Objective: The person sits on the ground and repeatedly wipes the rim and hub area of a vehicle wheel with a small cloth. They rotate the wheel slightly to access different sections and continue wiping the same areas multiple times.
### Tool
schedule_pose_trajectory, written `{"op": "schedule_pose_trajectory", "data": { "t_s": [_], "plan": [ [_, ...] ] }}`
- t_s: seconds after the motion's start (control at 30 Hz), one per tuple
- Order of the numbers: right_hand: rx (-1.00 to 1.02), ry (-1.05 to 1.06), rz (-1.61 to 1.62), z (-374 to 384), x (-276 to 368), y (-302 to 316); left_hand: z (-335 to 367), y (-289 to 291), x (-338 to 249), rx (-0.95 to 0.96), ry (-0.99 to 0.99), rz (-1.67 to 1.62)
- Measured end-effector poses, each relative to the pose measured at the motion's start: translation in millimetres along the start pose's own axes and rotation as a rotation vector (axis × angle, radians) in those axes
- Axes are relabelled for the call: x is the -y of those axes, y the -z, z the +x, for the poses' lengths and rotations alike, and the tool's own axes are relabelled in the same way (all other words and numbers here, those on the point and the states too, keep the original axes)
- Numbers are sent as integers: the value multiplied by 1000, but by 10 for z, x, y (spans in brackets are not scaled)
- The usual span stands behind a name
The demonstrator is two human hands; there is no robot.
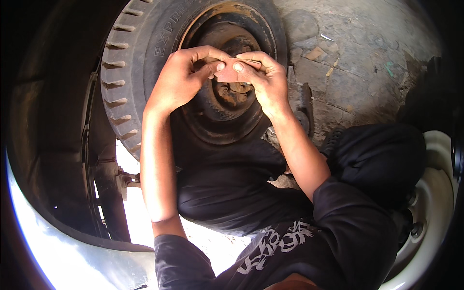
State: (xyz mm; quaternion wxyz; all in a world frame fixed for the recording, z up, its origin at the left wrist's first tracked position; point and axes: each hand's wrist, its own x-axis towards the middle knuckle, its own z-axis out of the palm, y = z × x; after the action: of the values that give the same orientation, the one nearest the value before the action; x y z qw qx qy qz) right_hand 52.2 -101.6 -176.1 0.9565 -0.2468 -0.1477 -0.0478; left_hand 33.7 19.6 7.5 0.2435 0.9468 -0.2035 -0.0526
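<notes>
Between both hands is a small, stiff-looking reddish-brown sheet (230, 74), much like a piece of sandpaper. My left hand (182, 81) pinches its left end with the thumb on the near face. From the other side my right hand (268, 83) grips it, thumb pressed on top and fingers curled behind, where a folded or layered edge shows. Directly below the hands lies a large tyre (140, 58) with a rusty, dirty steel wheel (212, 126). The hands and sheet partly cover its hub (231, 99).
Cracked stone ground (348, 63) spreads to the right, with small scraps on it. A dark wheel-arch liner (53, 130) and a shiny pale body panel (72, 263) stand on the left. At the lower right is a cream wheel rim (437, 193), close to my bent knee.
</notes>
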Motion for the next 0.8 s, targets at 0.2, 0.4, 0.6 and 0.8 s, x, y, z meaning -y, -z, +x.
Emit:
{"op": "schedule_pose_trajectory", "data": {
  "t_s": [0.2, 0.4, 0.6, 0.8],
  "plan": [
    [24, -46, 52, -4, 85, 5, 19, -14, -97, -5, 143, -25],
    [35, 27, -120, 27, 112, 2, 37, -90, -82, -170, -3, -49],
    [242, 33, -205, 94, 473, 32, 105, -21, -262, -315, -187, 206],
    [160, 92, -346, 270, 934, -56, 557, -81, -372, -410, -358, 273]
  ]
}}
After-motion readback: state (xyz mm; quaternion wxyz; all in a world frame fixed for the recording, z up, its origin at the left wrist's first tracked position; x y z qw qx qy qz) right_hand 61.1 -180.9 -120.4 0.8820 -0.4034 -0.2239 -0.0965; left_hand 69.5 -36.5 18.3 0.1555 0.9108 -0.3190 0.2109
